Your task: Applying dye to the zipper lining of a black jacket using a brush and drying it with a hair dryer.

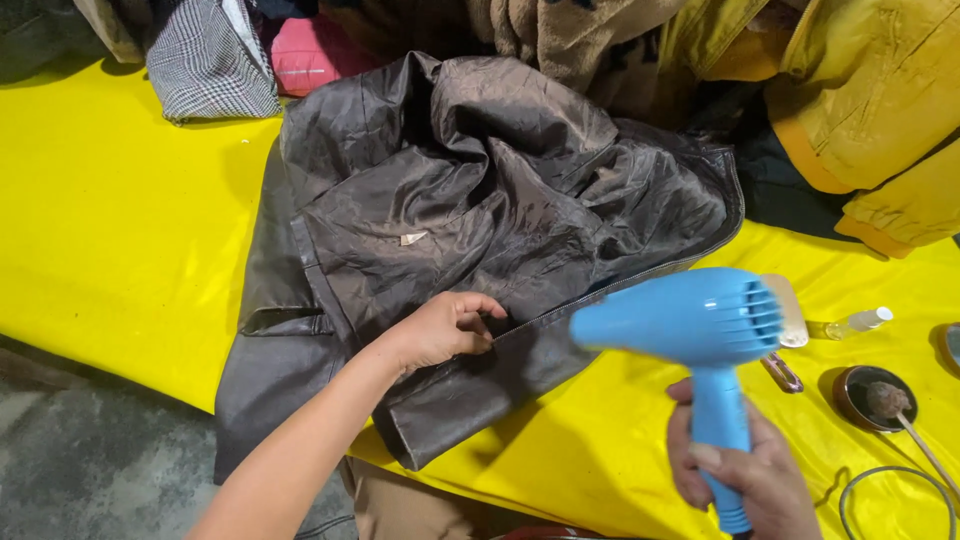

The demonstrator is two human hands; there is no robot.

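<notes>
A dark brown leather jacket (480,220) lies opened on the yellow table cover (120,230), its creased lining facing up. My left hand (445,328) pinches the jacket's lining near the zipper edge, fingers curled on the fabric. A blue hair dryer (690,330) is gripped by its handle in my right hand (745,475), with the nozzle pointing left toward the spot by my left hand.
A yellow jacket (870,110), a checked garment (205,60) and a pink item (310,50) are piled at the back. At the right lie a small clear bottle (860,321), a brush (790,310), a round tin with a stick (875,398) and a cord loop (895,500).
</notes>
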